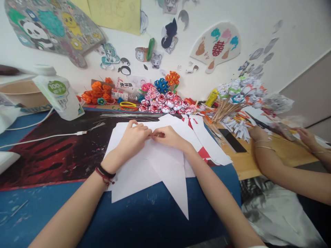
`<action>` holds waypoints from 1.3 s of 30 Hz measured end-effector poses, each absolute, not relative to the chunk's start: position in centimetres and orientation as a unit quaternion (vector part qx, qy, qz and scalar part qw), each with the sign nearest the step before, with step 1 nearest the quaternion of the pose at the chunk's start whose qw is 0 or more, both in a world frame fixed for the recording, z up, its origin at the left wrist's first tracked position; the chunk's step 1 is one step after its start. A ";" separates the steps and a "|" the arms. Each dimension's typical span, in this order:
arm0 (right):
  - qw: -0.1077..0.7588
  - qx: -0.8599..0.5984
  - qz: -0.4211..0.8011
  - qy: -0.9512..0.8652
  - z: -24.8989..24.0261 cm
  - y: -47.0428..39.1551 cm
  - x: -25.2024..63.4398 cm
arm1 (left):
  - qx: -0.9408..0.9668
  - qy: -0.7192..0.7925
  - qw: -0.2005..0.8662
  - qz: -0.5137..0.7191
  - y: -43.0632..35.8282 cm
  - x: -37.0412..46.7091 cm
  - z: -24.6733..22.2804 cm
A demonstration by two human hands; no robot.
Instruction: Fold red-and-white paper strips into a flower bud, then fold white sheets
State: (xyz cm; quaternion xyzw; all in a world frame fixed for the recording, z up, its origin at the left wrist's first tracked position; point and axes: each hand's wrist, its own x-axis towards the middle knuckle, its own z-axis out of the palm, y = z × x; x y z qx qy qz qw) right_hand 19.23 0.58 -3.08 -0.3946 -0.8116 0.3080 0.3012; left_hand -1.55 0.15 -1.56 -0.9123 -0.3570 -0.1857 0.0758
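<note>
White sheets of paper [134, 179] lie in a loose pile in front of me, and the top one has a pointed corner [176, 186] aimed toward me past the table's near edge. My left hand [137, 137] rests on the paper, its fingers curled and pinching at the far part of the sheet. Right beside it, my right hand [168, 137] pinches at the same spot with thumb and forefinger together. The fingertips of both hands nearly touch. Exactly how the paper sits between them is partly hidden by the fingers.
White paper strips with red patches [204, 151] lie to the right. Behind are thin wires [129, 115], red-white paper flowers [168, 102] and orange flowers [97, 92]. A white bottle [60, 93] and a cable [64, 135] are left. A co-worker's arms [279, 168] work at right.
</note>
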 end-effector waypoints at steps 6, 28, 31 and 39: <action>0.294 -0.380 0.343 -0.807 -3.2 0.8 19.5 | -0.911 -0.358 0.020 -0.203 0.3 -1.6 -1.6; 0.301 -0.403 0.390 -0.771 -2.7 1.7 22.1 | -0.843 -0.462 0.097 -0.259 2.7 -5.8 -0.6; 0.310 -0.413 0.389 -0.763 -2.5 1.7 22.5 | -0.827 -0.489 0.096 -0.261 2.9 -6.8 -0.3; 0.374 -0.464 0.360 -0.718 -2.3 2.2 24.0 | -0.763 -0.560 0.101 -0.306 3.4 -8.9 0.3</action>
